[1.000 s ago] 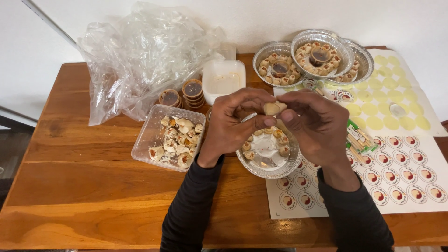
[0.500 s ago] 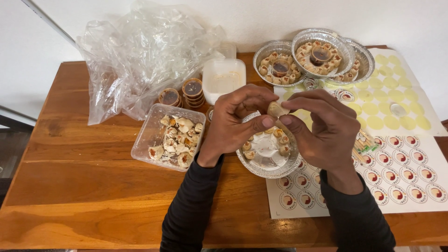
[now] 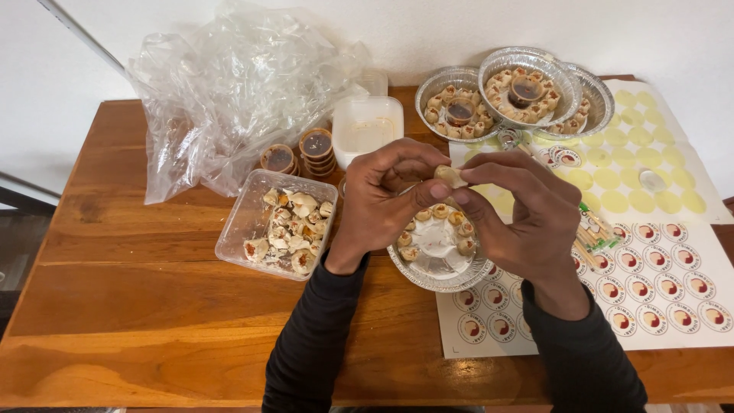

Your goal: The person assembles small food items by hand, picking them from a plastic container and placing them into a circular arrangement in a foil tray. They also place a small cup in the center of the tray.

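Both hands meet above the foil tray (image 3: 440, 279), which sits on the counter (image 3: 153, 321): the left hand (image 3: 382, 203) and right hand (image 3: 520, 214) pinch one small dumpling (image 3: 449, 176) between fingertips. A partial ring already lines the tray's rim (centre bare). Best done, I judge, by setting it gently beside its neighbours, filling side up, without squashing the wrapper

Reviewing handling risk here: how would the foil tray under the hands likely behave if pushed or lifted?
The foil tray looks thin, so it probably dents easily. Only partly filled with dumplings, it is likely light and may slide on the sticker sheet beneath it.
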